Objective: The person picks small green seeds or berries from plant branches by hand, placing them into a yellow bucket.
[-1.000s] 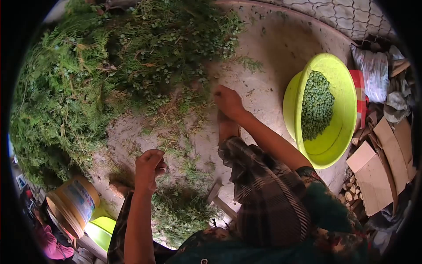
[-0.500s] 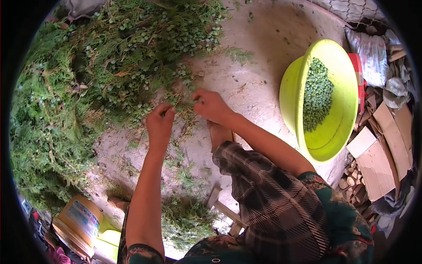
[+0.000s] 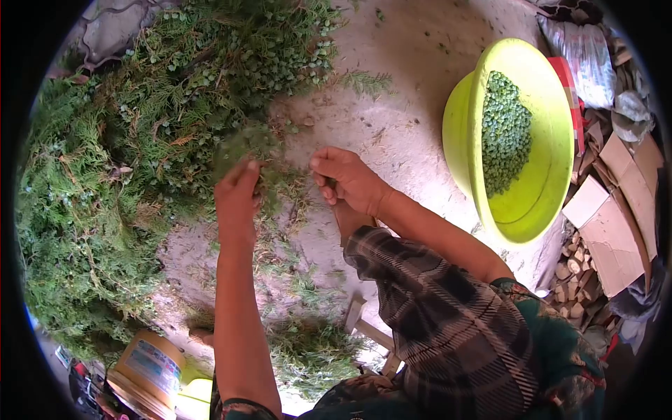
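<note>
- Upper left and left of the frame: huge heap of feathery green conifer branches (image 3: pixel 105 175), dotted with small pale-green cones, spread over the pale concrete floor (image 3: pixel 413 84).
- Upper right: round lime-green plastic basin (image 3: pixel 539 203), holding a mound of small loose green cones (image 3: pixel 505 133); well apart from both hands.
- Lower right: bent leg in dark plaid cloth (image 3: pixel 448 315), just under the right forearm.
- Right edge: flat pieces of brown cardboard (image 3: pixel 616 238), just beside the basin.
- Bottom centre: low pile of loose green trimmings (image 3: pixel 308 350) on the floor, between the left forearm and the plaid leg.
- Bottom left: round yellowish tub with a printed label (image 3: pixel 150 364), partly cut off by the frame edge.
- Centre left: left hand (image 3: pixel 236 196), fingers closed around the stem of a leafy green sprig (image 3: pixel 241 143); sprig held up off the floor at the near edge of the heap, blurred.
- Centre: right hand (image 3: pixel 350 182), near the left hand but apart from it, fingers curled inward, thumb and fingertips pinched on a small dark-green bit (image 3: pixel 329 184), too small to identify.
</note>
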`<state>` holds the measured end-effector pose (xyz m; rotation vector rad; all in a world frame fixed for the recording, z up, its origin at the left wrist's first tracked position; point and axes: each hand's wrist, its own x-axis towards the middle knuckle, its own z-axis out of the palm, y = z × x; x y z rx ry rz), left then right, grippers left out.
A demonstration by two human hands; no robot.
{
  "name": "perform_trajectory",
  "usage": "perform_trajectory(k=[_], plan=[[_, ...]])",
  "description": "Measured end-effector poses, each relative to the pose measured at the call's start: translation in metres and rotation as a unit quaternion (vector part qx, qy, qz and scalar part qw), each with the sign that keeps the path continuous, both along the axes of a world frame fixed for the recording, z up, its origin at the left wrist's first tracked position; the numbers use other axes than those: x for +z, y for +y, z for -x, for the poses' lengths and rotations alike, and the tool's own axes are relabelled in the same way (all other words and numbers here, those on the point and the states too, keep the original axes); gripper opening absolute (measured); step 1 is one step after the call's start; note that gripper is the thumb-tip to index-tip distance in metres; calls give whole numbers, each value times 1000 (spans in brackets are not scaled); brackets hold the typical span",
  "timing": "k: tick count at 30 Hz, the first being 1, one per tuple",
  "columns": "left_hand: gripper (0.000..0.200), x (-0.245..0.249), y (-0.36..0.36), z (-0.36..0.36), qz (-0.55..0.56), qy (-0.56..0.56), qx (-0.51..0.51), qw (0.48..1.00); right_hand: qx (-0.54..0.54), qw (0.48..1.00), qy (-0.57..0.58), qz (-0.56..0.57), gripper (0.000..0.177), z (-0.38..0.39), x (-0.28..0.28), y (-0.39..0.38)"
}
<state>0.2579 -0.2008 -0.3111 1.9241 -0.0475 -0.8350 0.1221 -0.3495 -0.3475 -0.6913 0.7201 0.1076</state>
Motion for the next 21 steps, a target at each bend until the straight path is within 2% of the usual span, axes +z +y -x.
perform_trajectory(k=[2, 4, 6, 8, 13, 14, 17, 20, 21], plan=[[20, 30, 11, 5, 147, 169, 75, 972, 14, 999, -28, 12, 24, -8, 14, 5], [18, 42, 16, 14, 156, 166, 101, 969, 45, 994, -78, 58, 24, -16, 30, 8], [17, 45, 24, 19, 166, 164, 126, 964, 58, 992, -94, 54, 27, -23, 41, 11], [19, 39, 34, 25, 243, 195, 115, 943, 71, 990, -108, 52, 29, -29, 49, 15], [20, 35, 41, 35, 315, 231, 139, 910, 207, 960, -164, 95, 41, -35, 52, 28], [20, 35, 41, 37, 328, 236, 163, 900, 206, 960, -164, 93, 41, -34, 52, 28], [20, 36, 44, 33, 379, 271, 145, 873, 252, 950, -169, 74, 36, -31, 49, 25], [21, 28, 46, 30, 353, 239, 128, 895, 266, 944, -182, 65, 32, -30, 49, 24], [21, 27, 45, 31, 352, 241, 128, 895, 238, 952, -175, 78, 29, -31, 51, 25]])
